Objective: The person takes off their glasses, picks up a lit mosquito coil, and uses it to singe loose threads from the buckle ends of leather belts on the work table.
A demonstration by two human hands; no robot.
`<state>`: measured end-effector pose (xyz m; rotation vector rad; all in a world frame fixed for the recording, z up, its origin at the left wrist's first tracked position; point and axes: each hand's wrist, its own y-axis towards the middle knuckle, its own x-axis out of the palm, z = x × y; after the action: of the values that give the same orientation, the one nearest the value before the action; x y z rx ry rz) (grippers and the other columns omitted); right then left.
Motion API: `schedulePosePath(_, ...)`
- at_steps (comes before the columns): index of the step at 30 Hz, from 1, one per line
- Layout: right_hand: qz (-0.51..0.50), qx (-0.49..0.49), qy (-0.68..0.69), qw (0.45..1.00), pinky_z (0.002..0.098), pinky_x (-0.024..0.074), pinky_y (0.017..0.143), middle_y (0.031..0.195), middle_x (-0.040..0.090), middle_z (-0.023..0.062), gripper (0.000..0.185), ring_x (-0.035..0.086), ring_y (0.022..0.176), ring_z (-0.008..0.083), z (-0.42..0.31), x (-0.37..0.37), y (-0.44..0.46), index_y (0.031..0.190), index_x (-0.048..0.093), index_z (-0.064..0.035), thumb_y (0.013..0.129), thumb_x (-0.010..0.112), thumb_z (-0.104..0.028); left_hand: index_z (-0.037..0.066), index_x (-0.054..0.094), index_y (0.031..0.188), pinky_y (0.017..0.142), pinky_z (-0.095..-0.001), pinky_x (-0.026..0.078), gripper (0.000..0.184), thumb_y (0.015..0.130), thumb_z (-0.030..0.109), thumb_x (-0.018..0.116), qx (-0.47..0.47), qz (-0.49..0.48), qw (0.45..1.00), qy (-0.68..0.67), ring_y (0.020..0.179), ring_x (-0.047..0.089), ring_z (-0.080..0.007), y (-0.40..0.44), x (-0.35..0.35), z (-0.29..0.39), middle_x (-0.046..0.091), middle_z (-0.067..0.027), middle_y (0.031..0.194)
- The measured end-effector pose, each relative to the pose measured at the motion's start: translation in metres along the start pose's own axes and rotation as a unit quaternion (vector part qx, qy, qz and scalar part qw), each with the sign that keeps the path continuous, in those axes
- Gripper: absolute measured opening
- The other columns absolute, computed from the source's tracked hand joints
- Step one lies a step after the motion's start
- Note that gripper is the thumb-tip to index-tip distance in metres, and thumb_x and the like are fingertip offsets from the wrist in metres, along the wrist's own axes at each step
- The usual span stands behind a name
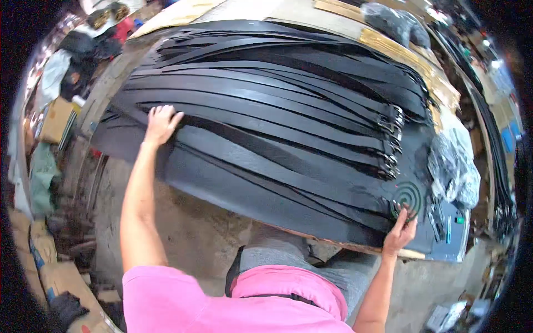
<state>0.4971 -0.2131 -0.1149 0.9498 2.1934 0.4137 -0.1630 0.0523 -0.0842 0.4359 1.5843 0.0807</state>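
Long black belts (244,102) lie side by side across the table, with their metal buckles (391,144) gathered toward the right. At the left ends of the belts, my left hand (162,125) is closed on one black belt, which stretches away to the right. My right hand (401,233) is at the near right, by the buckle ends of the closest belts. Its fingers are bent and closed, but what they hold is hidden. Just beyond its fingertips lies a green spiral coil (410,195).
A clear plastic bag (455,161) rests at the table's right side, near small tools (438,222) and a small green object (459,220). Brown cardboard (405,55) lies along the far edge. Cardboard boxes (55,119) and clutter stand at left.
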Motion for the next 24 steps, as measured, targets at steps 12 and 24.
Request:
schedulePosePath(12,0.005,0.145,0.301,0.942,0.0315,0.0545,0.088,0.1,0.065,0.0058,0.01,0.066,0.093,0.0164,-0.032,-0.011,0.01,0.105,0.062,0.0026,0.101,0.056,-0.004,0.006,0.057,0.077,0.074,-0.0457,0.048,0.026,0.084,0.026,0.072,-0.031,0.153,0.987,-0.027,0.086,0.061,-0.0317,0.055,-0.008,0.129,0.063,-0.0098,0.083)
schedulePosePath(24,0.073,0.327,0.447,0.83,0.0431,0.0582,0.076,0.103,0.07,0.0082,0.031,0.069,0.089,0.0216,0.054,-0.158,0.015,0.111,0.064,-0.0027,0.103,0.052,-0.029,0.001,0.065,0.118,0.098,-0.0365,0.048,0.037,0.087,0.018,0.075,0.286,-0.019,0.781,-0.555,0.112,0.064,-0.0298,0.089,-0.03,0.463,0.067,-0.0157,0.118)
